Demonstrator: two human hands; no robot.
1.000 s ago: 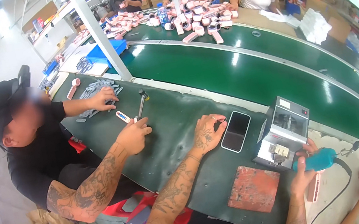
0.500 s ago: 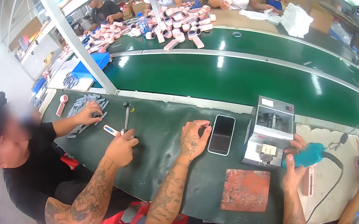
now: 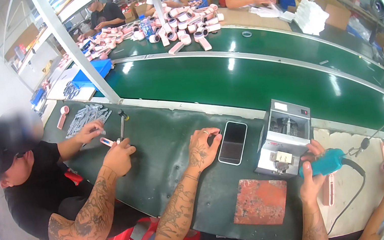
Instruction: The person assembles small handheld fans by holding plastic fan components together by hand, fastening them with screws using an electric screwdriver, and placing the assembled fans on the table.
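Observation:
My left hand rests on the dark green work surface, just left of a phone with a light rim and a dark screen. Its thumb and index finger are a little apart, and nothing shows between them. My right hand is wrapped round a teal electric screwdriver with a dark cable. The driver lies sideways beside a grey screw feeder box, whose top window shows its inner mechanism. What the driver's tip touches is hidden.
A worn reddish square pad lies in front of the feeder. A pink-and-white part is right of my forearm. At left, a co-worker holds a screwdriver beside grey parts. Beyond run the green conveyor and a heap of pink fan bodies.
The whole view has shifted slightly. My hands keep nearly the same places beside the phone and on the screwdriver. Across the conveyor, the right-hand worker's hands have come together.

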